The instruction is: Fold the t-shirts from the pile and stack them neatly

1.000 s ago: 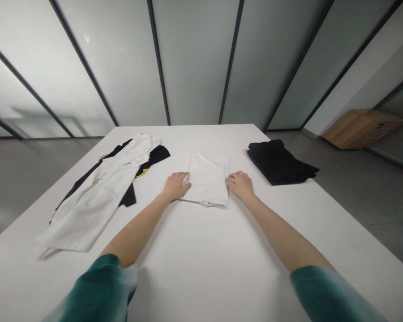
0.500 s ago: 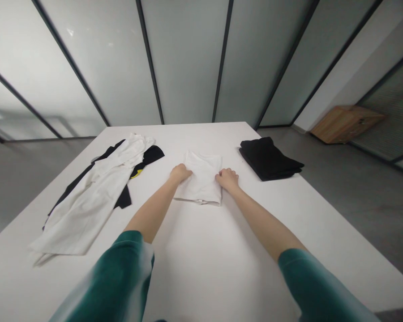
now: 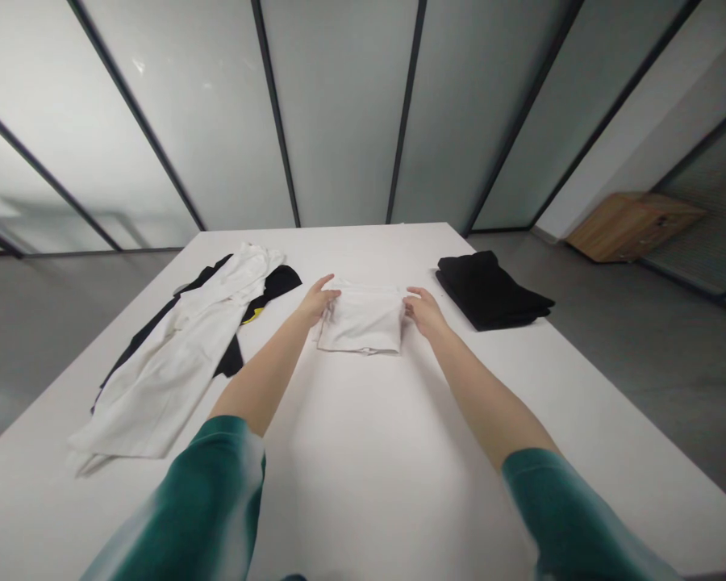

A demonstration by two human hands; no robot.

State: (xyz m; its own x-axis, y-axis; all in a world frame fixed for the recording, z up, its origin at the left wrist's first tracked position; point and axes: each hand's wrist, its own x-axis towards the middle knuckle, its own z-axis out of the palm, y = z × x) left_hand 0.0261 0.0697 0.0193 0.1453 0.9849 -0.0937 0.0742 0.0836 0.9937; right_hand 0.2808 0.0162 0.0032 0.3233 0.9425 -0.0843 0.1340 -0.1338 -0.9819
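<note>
A folded white garment [image 3: 363, 321] lies in the middle of the white table, its kind not clear from the folds. My left hand [image 3: 318, 303] holds its left edge near the upper corner, with the thumb over the cloth. On the opposite edge, my right hand [image 3: 424, 312] grips the cloth between thumb and fingers, the index finger stretched out. The sides bulge a little off the table between my hands. Some fingertips are hidden by the fabric.
At the left of the table [image 3: 363, 468], a long white garment [image 3: 181, 355] lies spread over dark clothing [image 3: 283, 280] with a yellow patch. Folded black clothes [image 3: 490, 290] are stacked at the right. Frosted glass panels stand behind; a wooden cabinet [image 3: 632, 226] is beyond the right edge.
Both hands have moved up along the white garment's sides toward its far end. The garment looks shorter, its near edge sits farther away, and its sides are raised slightly.
</note>
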